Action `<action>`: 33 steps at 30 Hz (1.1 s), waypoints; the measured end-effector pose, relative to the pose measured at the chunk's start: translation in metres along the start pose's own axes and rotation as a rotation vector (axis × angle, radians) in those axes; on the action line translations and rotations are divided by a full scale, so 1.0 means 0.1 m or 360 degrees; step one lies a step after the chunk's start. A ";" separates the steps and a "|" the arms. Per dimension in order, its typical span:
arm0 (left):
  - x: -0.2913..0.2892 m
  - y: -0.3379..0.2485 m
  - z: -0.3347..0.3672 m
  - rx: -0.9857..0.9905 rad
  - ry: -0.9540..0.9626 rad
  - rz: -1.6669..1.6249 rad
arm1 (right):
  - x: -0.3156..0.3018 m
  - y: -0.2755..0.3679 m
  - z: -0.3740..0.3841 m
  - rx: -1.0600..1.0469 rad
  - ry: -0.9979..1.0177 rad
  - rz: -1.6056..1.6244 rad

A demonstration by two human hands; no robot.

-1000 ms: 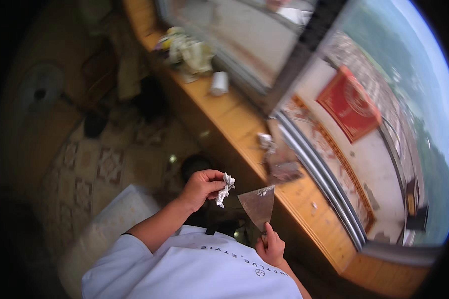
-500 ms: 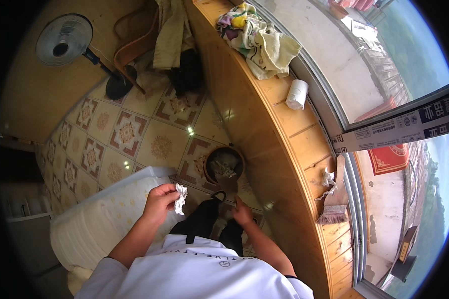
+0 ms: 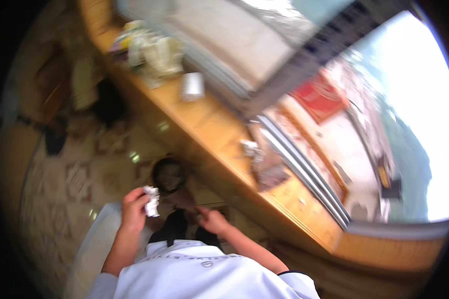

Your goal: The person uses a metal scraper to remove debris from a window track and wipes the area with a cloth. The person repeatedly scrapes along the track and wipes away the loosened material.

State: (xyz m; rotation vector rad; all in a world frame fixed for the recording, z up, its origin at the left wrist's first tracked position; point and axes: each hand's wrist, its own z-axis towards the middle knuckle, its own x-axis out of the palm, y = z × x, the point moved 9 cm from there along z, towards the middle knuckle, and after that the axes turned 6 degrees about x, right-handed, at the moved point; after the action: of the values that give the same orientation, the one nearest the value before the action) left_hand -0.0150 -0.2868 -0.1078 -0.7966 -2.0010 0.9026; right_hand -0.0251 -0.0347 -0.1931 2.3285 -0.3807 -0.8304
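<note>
My left hand pinches a crumpled piece of white tissue, held above the floor near my lap. In my right hand is the end of a flat brown tool that widens away from my fingers. Blur hides its exact kind. Just beyond the tool stands a round dark bin with pale scraps inside, beside the wooden wall.
A wooden window ledge runs diagonally, bearing a bunched cloth, a white paper roll, crumpled paper and a wide brush. A pale padded block lies left of my legs.
My view has swung right, so the ledge, window and bin sit further left in the picture and look blurred. Both hands keep their hold.
</note>
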 end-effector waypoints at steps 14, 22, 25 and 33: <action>2.86 0.04 -0.26 0.0098 0.0746 0.0250 | -2.21 -0.21 -3.31 0.0259 -0.1389 0.0288; 4.19 0.71 -0.52 0.0039 0.1090 0.0495 | -2.81 -1.37 -3.96 0.0768 -0.1350 0.0609; 4.52 0.93 -0.51 0.0077 0.1115 0.0611 | -3.03 -1.49 -3.92 0.0710 -0.1270 0.0552; 4.95 1.18 -0.40 0.0316 0.1238 0.0866 | -3.49 -1.73 -3.82 0.0970 -0.1031 0.0269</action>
State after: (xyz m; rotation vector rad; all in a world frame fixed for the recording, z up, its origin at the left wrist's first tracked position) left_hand -0.2007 0.1733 0.0103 -1.3546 -1.0166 0.8773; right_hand -0.0328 0.4328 0.0878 2.4356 -1.2329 -1.5417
